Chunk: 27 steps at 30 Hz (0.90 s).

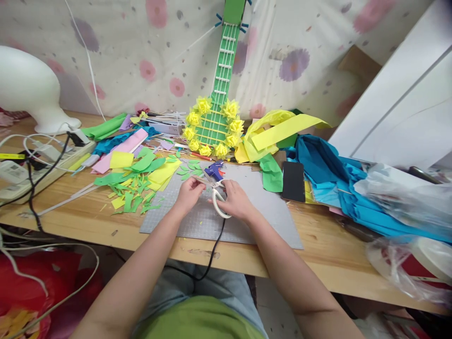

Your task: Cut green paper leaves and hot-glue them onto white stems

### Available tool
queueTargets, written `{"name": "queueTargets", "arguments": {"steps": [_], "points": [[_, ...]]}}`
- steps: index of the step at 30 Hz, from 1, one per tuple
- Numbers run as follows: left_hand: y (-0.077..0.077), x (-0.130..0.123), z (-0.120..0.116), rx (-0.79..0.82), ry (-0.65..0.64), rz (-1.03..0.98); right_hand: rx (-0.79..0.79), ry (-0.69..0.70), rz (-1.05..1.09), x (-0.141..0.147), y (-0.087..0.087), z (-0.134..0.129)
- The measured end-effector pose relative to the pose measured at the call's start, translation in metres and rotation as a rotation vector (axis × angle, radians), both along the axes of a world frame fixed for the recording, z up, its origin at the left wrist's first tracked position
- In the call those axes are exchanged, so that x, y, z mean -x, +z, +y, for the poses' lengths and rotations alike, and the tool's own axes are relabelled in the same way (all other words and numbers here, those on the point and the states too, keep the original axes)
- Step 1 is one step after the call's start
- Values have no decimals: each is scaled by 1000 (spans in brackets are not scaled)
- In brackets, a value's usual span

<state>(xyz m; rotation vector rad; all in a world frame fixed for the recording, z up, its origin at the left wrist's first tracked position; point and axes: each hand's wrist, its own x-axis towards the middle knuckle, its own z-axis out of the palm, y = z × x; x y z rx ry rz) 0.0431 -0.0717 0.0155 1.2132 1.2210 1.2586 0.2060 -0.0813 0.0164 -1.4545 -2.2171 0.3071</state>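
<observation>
My right hand [236,200] grips a pair of scissors [219,207] with white handles, its blades pointing left. Close to the blade tips, my left hand [190,193] is pinched, and what its fingers hold is too small to make out. Both hands are above a grey cutting mat [261,221]. Just beyond them lies a blue glue gun [214,170]. Small green paper leaves [190,168] are spread to its left. A green paper guitar [216,117] ringed with yellow paper flowers [231,109] leans upright against the back wall.
Green and yellow paper scraps [136,195] are heaped left of the mat. To the right are a phone [293,181], yellow crepe paper [282,132] and blue paper [325,165]. A power strip [52,162] with cables sits far left. A black cord [216,245] hangs over the table edge.
</observation>
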Motion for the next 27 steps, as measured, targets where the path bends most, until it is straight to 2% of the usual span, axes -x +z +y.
{"name": "queueTargets", "arguments": {"steps": [4,8,15,18,22,27], "points": [[-6,-5,5,-48,-25,33,51,-16,5,3,-1,-2],[-7,-1,10,-72,-4,139,199,-51,-2,9,5,-5],[17,6,15,64,10,256,603,-86,24,22,28,5],[23,9,15,125,-11,350,843,-15,92,27,39,8],[19,19,15,201,-55,462,1085,29,198,36,47,5],[9,29,15,237,-48,635,1207,-50,237,51,46,2]]}}
